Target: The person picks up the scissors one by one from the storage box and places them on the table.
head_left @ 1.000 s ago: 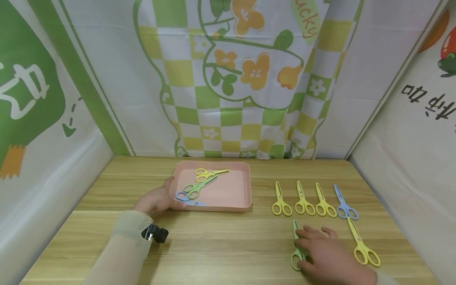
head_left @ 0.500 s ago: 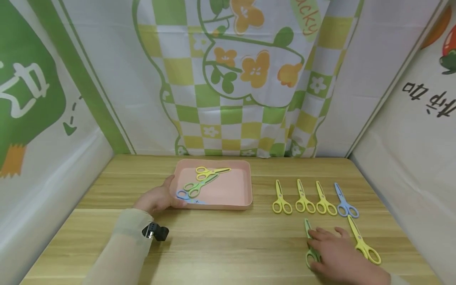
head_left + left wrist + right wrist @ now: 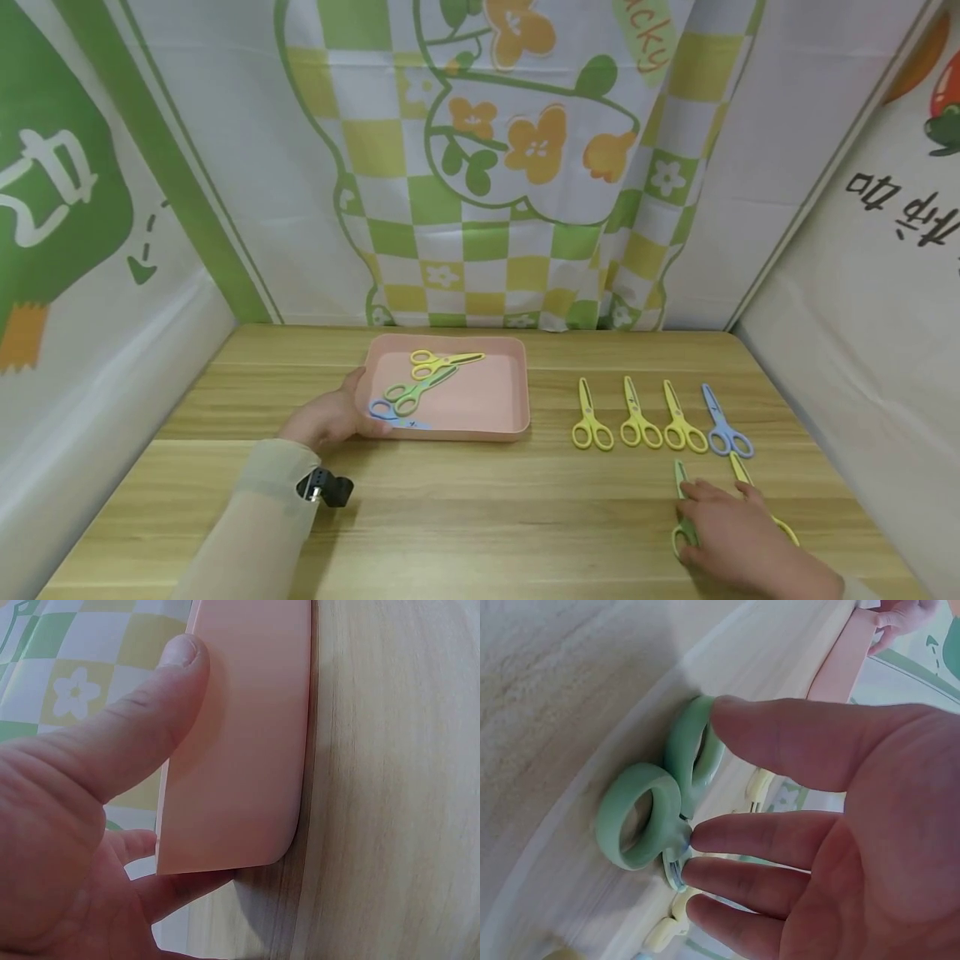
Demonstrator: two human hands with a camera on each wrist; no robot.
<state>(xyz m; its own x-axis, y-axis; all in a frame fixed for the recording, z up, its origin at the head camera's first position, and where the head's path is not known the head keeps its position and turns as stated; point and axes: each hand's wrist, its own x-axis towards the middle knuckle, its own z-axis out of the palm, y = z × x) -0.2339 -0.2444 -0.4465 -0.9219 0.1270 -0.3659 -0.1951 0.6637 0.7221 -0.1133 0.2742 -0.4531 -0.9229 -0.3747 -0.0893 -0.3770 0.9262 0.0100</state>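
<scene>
three fingertips and the thumb of my right hand (image 3: 862, 847), nearly straight, touch the green scissors (image 3: 667, 836) in the right wrist view; from my head, that hand hides part of them and the middle of a yellow pair (image 3: 741, 469). my left hand (image 3: 82, 802) spreads wide at a corner of the pink tray (image 3: 465, 435), thumb along its outer wall. ahead of my right hand lie three yellow scissors (image 3: 633, 402) and a blue pair (image 3: 717, 414); wooden table (image 3: 487, 517) below, checked curtain (image 3: 487, 275) facing both hands
</scene>
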